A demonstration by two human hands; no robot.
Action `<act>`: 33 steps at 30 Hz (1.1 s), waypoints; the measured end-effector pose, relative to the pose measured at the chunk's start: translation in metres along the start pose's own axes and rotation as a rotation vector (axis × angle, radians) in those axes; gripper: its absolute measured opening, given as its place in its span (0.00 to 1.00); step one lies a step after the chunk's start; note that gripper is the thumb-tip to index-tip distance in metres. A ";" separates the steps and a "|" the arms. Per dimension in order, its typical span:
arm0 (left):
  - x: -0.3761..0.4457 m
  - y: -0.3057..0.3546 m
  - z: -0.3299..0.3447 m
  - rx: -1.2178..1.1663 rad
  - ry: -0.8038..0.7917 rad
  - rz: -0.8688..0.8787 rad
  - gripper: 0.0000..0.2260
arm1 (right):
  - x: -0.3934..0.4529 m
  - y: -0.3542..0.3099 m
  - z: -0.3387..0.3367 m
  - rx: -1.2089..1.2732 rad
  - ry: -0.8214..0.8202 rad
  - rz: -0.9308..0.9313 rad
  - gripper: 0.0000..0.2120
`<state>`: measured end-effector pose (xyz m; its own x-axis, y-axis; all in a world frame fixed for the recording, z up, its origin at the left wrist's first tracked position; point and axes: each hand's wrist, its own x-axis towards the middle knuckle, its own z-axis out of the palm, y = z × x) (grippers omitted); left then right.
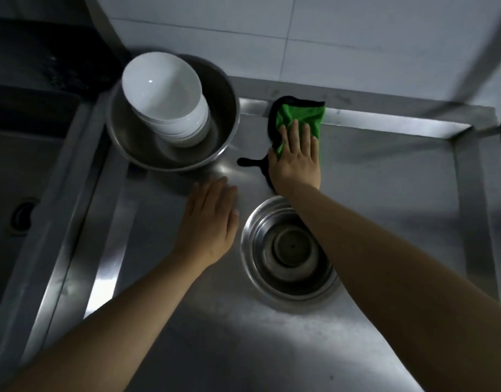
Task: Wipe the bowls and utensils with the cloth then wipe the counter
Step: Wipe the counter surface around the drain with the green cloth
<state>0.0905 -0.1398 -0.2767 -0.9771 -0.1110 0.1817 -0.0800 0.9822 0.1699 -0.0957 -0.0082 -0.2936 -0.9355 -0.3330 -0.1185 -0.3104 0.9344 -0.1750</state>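
Right hand (pixel 296 162) lies flat, fingers straight, pressing the cloth (pixel 300 117) to the table (pixel 385 193); no grip. Left hand (pixel 209 219) rests flat, holding nothing, near the bowls (pixel 164 97).

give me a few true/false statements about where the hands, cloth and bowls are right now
1. The right hand presses flat on the green cloth. True.
2. The left hand holds a white bowl. False: it lies open on the steel counter and holds nothing.
3. The stack of white bowls sits inside the large metal basin. True.
4. The cloth lies inside the small metal bowl. False: it lies on the counter near the back edge, beyond that bowl.
5. The small metal bowl is stacked on the white bowls. False: it stands alone on the counter, partly under the right forearm.
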 end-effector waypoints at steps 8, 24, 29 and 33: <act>-0.024 -0.028 -0.007 0.019 0.018 -0.036 0.21 | -0.019 -0.086 0.017 0.052 -0.054 -0.107 0.32; 0.005 0.073 0.006 -0.066 -0.077 0.095 0.22 | -0.034 0.095 -0.021 0.001 -0.015 -0.054 0.29; 0.014 0.134 0.011 -0.082 -0.118 0.152 0.23 | -0.059 0.181 -0.036 0.027 0.011 0.019 0.29; 0.011 0.175 0.017 -0.095 -0.111 0.207 0.21 | -0.087 0.238 -0.045 0.023 0.006 0.077 0.28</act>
<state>0.0629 0.0331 -0.2613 -0.9869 0.1135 0.1151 0.1377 0.9631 0.2313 -0.0960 0.2484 -0.2813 -0.9574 -0.2597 -0.1262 -0.2339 0.9539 -0.1881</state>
